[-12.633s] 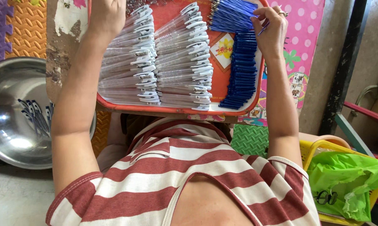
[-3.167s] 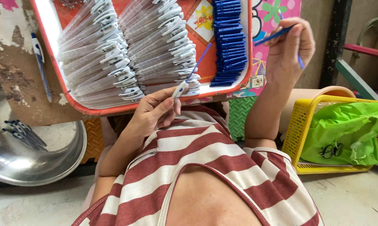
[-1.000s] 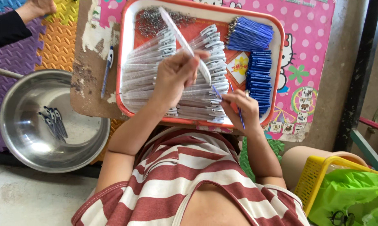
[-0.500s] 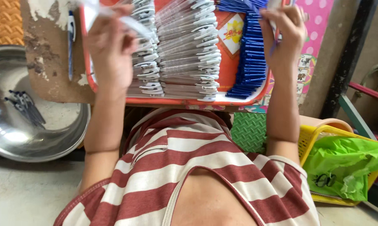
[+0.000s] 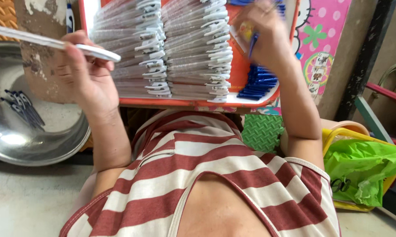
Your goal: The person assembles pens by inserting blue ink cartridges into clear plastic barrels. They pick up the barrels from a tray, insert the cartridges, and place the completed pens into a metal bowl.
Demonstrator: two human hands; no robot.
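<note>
Clear pen barrel (image 5: 53, 42): held level in the left hand (image 5: 86, 77), just left of the red tray (image 5: 198, 103), its white tip pointing toward the tray.
Left hand grip: fingers closed round the barrel, thumb beneath it.
Right hand (image 5: 266, 37): raised over the tray's right part, blurred, fingers pinched shut on a blue pen part (image 5: 252, 44).
Clear barrels (image 5: 163, 48): two stacked rows lay across the tray's left and middle.
Blue pen parts (image 5: 257, 83): piled in the tray's right corner, below the right hand.
Steel bowl (image 5: 22, 145): left of the tray, lower down, with a few dark pens (image 5: 22, 107) inside.
Yellow basket (image 5: 345, 136): right of the tray, well apart, holding a green plastic bag (image 5: 364, 169).
</note>
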